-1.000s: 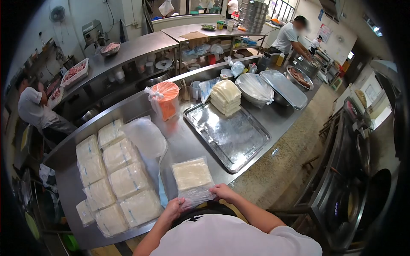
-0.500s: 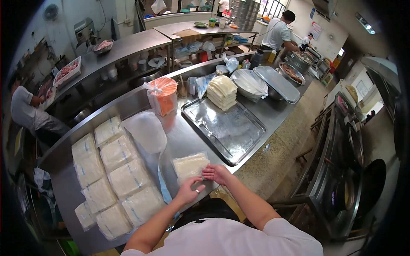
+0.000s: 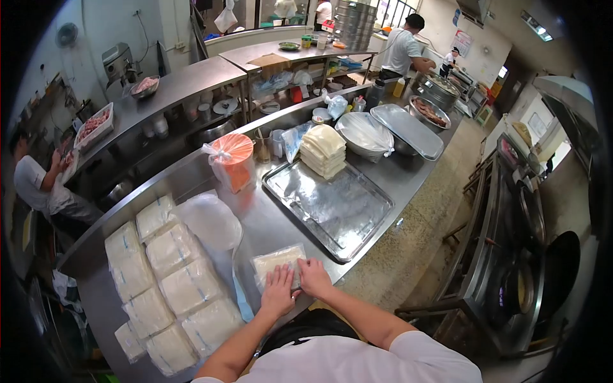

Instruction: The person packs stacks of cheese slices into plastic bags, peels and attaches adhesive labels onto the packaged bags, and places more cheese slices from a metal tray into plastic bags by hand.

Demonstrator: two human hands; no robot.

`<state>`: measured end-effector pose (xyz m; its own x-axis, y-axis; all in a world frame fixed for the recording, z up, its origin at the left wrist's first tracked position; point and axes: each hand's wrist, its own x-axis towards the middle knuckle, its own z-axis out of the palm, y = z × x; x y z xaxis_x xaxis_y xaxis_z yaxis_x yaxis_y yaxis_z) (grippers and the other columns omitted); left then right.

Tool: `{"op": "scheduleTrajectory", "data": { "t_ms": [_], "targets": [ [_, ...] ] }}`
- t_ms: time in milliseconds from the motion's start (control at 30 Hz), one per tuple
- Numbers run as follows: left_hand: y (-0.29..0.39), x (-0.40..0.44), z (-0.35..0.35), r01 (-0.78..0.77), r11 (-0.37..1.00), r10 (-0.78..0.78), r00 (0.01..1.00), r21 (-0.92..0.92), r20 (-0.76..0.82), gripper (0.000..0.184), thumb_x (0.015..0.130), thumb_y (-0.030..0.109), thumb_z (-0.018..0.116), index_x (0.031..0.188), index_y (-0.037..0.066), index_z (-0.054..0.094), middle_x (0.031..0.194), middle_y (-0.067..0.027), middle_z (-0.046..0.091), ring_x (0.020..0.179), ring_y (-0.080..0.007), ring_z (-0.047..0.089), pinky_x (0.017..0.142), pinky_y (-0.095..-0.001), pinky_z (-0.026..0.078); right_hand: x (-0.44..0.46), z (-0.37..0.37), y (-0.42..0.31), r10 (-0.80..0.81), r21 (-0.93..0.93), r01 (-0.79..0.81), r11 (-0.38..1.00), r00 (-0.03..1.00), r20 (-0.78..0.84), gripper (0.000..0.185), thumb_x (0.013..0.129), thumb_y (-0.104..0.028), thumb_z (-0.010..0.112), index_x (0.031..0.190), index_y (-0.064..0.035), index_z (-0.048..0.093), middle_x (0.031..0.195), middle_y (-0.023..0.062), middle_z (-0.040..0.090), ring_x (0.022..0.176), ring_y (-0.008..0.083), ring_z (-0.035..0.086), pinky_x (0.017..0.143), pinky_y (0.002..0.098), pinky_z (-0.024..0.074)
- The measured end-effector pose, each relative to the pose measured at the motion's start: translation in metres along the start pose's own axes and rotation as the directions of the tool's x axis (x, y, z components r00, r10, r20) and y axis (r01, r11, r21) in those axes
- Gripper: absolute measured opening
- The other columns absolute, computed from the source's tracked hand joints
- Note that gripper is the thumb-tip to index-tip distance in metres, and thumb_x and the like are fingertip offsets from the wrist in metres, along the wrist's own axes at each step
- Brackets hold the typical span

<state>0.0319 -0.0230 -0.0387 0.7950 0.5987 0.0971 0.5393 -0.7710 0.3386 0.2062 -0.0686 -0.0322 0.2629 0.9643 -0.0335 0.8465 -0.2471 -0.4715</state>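
A square packet (image 3: 276, 258) of pale sheets in clear plastic lies on the steel table just in front of me. My left hand (image 3: 279, 292) rests on its near part, fingers stretched out flat. At the packet's right edge, my right hand (image 3: 314, 278) is closed with bent fingers on the plastic; the fingertips are partly hidden. Several similar wrapped packets (image 3: 193, 283) with blue marks lie in rows to the left. Between them and my packet are a clear plastic sheet or bag (image 3: 211, 220) and a pale blue strip (image 3: 240, 290).
A shiny metal tray (image 3: 338, 214) holds a stack of pale sheets (image 3: 324, 150) at its far end. Behind stand an orange tub in plastic (image 3: 232, 163) and a covered bowl (image 3: 364, 134). Co-workers (image 3: 402, 51) stand farther off. A stove with woks (image 3: 517, 290) is on the right.
My left hand has gone from beside the packet to lying flat on it. The right hand has turned from palm-up to closed at the packet's right edge. The view has shifted slightly.
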Motion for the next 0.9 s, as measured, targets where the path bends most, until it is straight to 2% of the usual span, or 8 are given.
{"op": "scheduleTrajectory", "data": {
  "t_ms": [100,300,400,500,600,767,867,900],
  "targets": [
    [0.002,0.003,-0.005,0.004,1.0,-0.004,1.0,0.023,0.017,0.081,0.091,0.048,0.066,0.153,0.002,0.042,0.163,-0.0205,0.032,0.152,-0.0424,0.026,0.123,-0.0599,0.018,0.004,0.012,0.005,0.068,0.107,-0.051,0.993,0.984,-0.167,0.047,0.092,-0.017,0.064,0.131,0.0035,0.048,0.115,0.0295,0.058,0.106,0.052,0.057,0.092,0.0555,0.0499],
    [0.004,0.006,-0.003,0.013,0.997,-0.019,0.997,0.082,0.081,0.087,0.09,0.051,0.066,0.156,0.002,0.037,0.166,-0.0215,0.025,0.153,-0.0442,0.021,0.123,-0.0605,0.017,0.013,0.001,0.006,0.315,0.218,-0.33,0.919,0.944,0.102,0.051,0.091,-0.023,0.067,0.127,0.0071,0.046,0.118,0.0352,0.06,0.109,0.055,0.06,0.094,0.0581,0.0498],
    [0.004,0.007,-0.003,0.022,0.995,-0.036,0.989,0.098,0.143,0.09,0.091,0.054,0.064,0.158,0.003,0.032,0.167,-0.0203,0.022,0.155,-0.0433,0.017,0.124,-0.0604,0.016,0.026,-0.006,0.006,0.429,0.218,-0.467,0.857,0.88,0.202,0.048,0.088,-0.027,0.068,0.12,0.0071,0.057,0.115,0.0343,0.065,0.11,0.0504,0.064,0.095,0.0545,0.0516],
    [0.004,0.01,-0.009,0.022,0.992,-0.047,0.978,0.125,0.204,0.093,0.092,0.056,0.063,0.16,0.004,0.028,0.169,-0.019,0.019,0.156,-0.042,0.015,0.124,-0.0601,0.015,0.034,-0.001,0.017,0.392,0.167,-0.443,0.881,0.88,0.268,0.046,0.085,-0.039,0.068,0.102,0.0045,0.068,0.106,0.0322,0.07,0.104,0.0476,0.068,0.089,0.0542,0.0552],
    [0.005,0.009,-0.01,0.017,0.995,-0.041,0.97,0.102,0.239,0.098,0.089,0.056,0.067,0.16,0.003,0.027,0.168,-0.0203,0.018,0.155,-0.0441,0.014,0.124,-0.0602,0.015,0.035,0.009,0.021,0.341,0.153,-0.367,0.917,0.924,0.174,0.041,0.083,-0.038,0.072,0.087,0.0027,0.067,0.099,0.0296,0.071,0.097,0.046,0.07,0.082,0.0521,0.0565],
    [0.006,0.015,-0.018,0.062,0.998,-0.068,0.956,0.03,0.285,0.1,0.085,0.051,0.074,0.16,0.004,0.027,0.169,-0.0194,0.016,0.156,-0.0423,0.013,0.124,-0.0609,0.015,0.038,0.01,0.024,0.354,0.489,-0.388,0.782,0.921,0.165,0.035,0.078,-0.03,0.081,0.085,-0.0002,0.064,0.085,0.0185,0.069,0.077,0.0311,0.068,0.07,0.0447,0.0547],
    [0.008,0.018,-0.019,0.123,0.991,-0.111,0.974,-0.048,0.198,0.093,0.087,0.038,0.075,0.159,0.003,0.027,0.167,-0.0215,0.023,0.153,-0.0433,0.023,0.122,-0.0579,0.025,0.048,0.023,0.022,0.342,0.662,-0.376,0.649,0.921,0.188,0.027,0.079,-0.021,0.081,0.082,-0.0046,0.06,0.079,0.0105,0.065,0.073,0.0234,0.065,0.066,0.039,0.0547],
    [0.007,0.015,-0.018,0.187,0.965,-0.165,0.978,-0.185,0.127,0.086,0.087,0.03,0.073,0.157,0.002,0.031,0.161,-0.0231,0.031,0.148,-0.0443,0.031,0.119,-0.056,0.03,0.052,0.03,0.021,0.326,0.716,-0.357,0.6,0.927,0.189,0.025,0.08,-0.018,0.081,0.081,-0.006,0.059,0.078,0.008,0.063,0.073,0.0214,0.064,0.065,0.0371,0.0549]
  ]
}}
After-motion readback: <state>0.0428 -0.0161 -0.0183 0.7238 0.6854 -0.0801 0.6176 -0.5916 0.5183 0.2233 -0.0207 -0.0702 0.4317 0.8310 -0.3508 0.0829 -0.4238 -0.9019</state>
